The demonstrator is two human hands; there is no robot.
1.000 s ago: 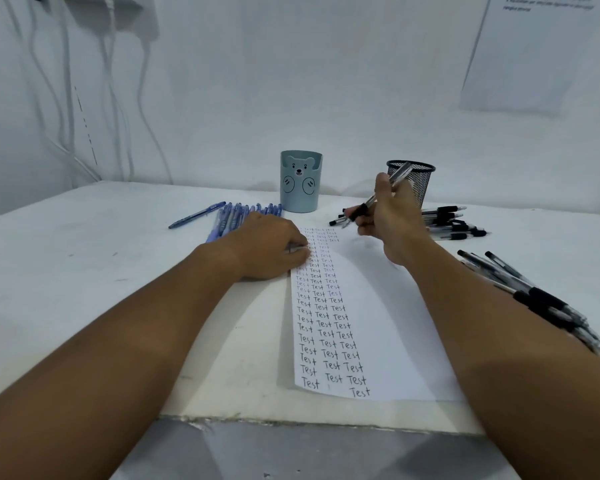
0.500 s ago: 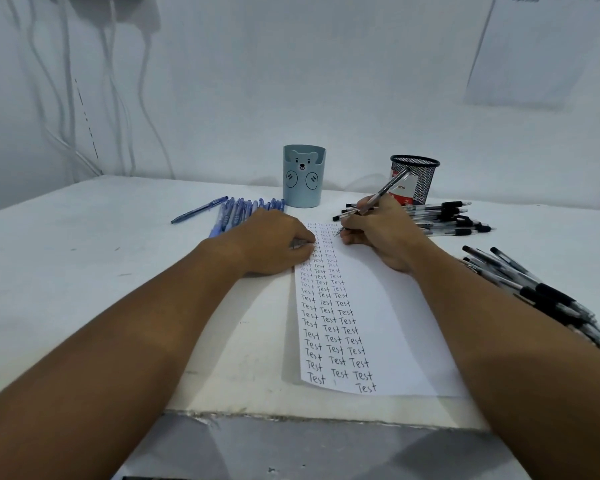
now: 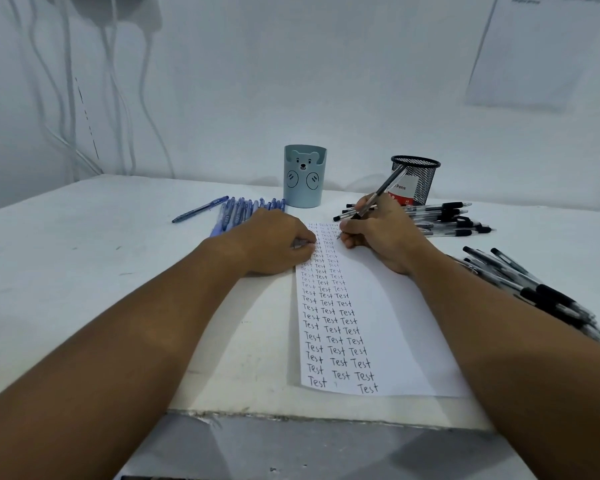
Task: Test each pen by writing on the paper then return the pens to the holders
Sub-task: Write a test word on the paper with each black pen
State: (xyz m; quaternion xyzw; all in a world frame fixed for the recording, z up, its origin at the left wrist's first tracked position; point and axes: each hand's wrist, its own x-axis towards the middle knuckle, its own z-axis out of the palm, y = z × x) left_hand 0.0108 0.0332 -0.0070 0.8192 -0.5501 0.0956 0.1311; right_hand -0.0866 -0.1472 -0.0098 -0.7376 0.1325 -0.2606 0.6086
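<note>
1. White table (image 3: 84, 258) is carrying everything; its front edge is running across the bottom of the view.
2. Sheet of paper (image 3: 395, 323) is lying lengthwise at center, with three columns of handwritten "Test" filling its left part and the right part sitting blank.
3. Left hand (image 3: 274, 244) is resting palm-down on the table, fingers curled, with fingertips pressing on the paper's left edge near the top. It is gripping nothing.
4. Right hand (image 3: 381, 237) is lying on the upper part of the paper, fingers closed around a black pen (image 3: 378, 197) in a writing grip.
5. That pen is sticking up and away from the hand, back end tilting toward the mesh holder (image 3: 418, 181); its tip is touching the paper just left of the fingers, at the top of the third column.
6. Blue bear holder (image 3: 305, 176) is standing upright behind the paper; mesh holder is sitting to its right, well apart.
7. Blue pens (image 3: 243, 213) are lying in a row behind the left hand.
8. Black pens (image 3: 447, 218) are lying stacked behind the right hand; a second black pile (image 3: 534, 289) is lying at right, beside the right forearm.
</note>
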